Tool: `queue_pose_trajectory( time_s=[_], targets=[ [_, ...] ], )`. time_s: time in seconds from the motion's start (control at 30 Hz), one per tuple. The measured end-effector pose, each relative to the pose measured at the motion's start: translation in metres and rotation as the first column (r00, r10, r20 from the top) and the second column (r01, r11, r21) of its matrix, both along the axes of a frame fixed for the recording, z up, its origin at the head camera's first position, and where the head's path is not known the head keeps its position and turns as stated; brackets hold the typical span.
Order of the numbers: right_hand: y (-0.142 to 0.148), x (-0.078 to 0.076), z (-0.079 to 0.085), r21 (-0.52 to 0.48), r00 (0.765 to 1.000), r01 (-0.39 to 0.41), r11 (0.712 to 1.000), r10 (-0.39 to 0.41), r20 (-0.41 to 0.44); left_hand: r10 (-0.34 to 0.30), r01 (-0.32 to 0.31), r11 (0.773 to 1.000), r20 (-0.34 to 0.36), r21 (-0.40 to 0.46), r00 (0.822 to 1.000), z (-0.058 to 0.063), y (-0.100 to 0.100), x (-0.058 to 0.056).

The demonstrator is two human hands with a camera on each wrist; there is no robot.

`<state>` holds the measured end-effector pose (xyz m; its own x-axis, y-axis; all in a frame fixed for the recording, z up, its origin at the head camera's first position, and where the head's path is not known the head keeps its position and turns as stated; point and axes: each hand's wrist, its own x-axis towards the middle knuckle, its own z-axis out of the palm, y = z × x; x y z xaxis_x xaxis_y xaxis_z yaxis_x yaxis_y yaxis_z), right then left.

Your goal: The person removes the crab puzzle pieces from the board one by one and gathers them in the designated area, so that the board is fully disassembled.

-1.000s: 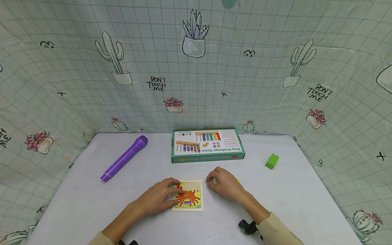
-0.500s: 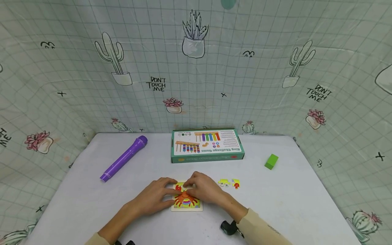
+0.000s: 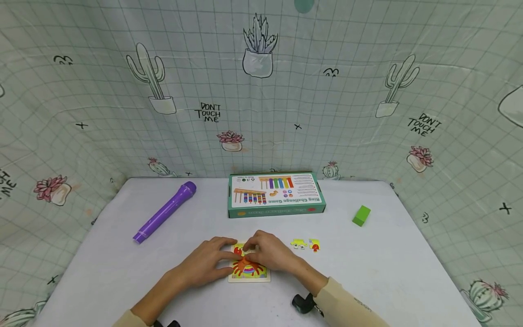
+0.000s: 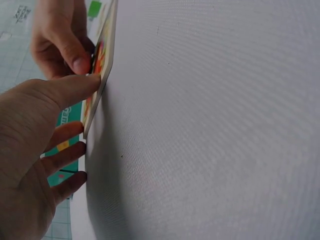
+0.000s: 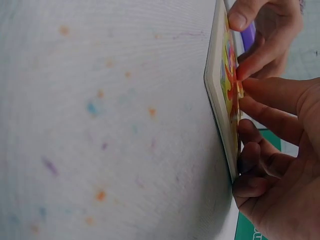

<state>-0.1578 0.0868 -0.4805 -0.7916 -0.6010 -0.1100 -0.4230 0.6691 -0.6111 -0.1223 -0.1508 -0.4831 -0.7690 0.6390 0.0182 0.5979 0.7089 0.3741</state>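
Note:
A small square crab jigsaw puzzle with a pale wooden frame lies on the white table. My left hand rests at its left side, fingers spread, with fingertips on the crab picture and the frame's edge. From the right, my right hand reaches over the upper part of the puzzle. Its thumb and forefinger pinch a small yellow-orange puzzle piece, close over the picture in the right wrist view. The other fingers are curled by the frame. Two loose yellow puzzle pieces lie just right of the board.
A green Ring Challenge Game box stands behind the puzzle. To the left lies a purple microphone-shaped tube, and a green block is at the right. A patterned cloth hangs behind the table.
My right hand has moved left from beside the board onto the puzzle's upper part, uncovering the loose pieces. My left hand has hardly moved.

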Motion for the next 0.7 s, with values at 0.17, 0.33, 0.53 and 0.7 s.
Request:
queue_pose_trajectory(
  time_s=[0.17, 0.33, 0.53, 0.7],
  targets=[
    [-0.0005, -0.0008, 0.0007, 0.002, 1.0, 0.0, 1.0, 0.0, 0.016, 0.002, -0.002, 1.0, 0.011, 0.009, 1.0, 0.0, 0.0004, -0.0002],
    [-0.0009, -0.0012, 0.0012, -0.003, 1.0, 0.004, 1.0, -0.004, 0.025, 0.01, -0.011, 1.0, 0.024, 0.015, 1.0, 0.0, 0.0008, -0.0016],
    [-0.0016, -0.002, 0.0017, -0.034, 0.999, 0.034, 0.999, -0.033, 0.041, 0.011, -0.011, 1.0, 0.027, 0.02, 1.0, -0.0017, 0.0007, -0.0022],
    [-0.003, -0.0026, 0.0018, -0.053, 0.999, 0.046, 0.998, -0.044, 0.024, 0.014, -0.014, 1.0, 0.024, 0.012, 1.0, -0.0024, 0.0006, -0.0019]
  ],
)
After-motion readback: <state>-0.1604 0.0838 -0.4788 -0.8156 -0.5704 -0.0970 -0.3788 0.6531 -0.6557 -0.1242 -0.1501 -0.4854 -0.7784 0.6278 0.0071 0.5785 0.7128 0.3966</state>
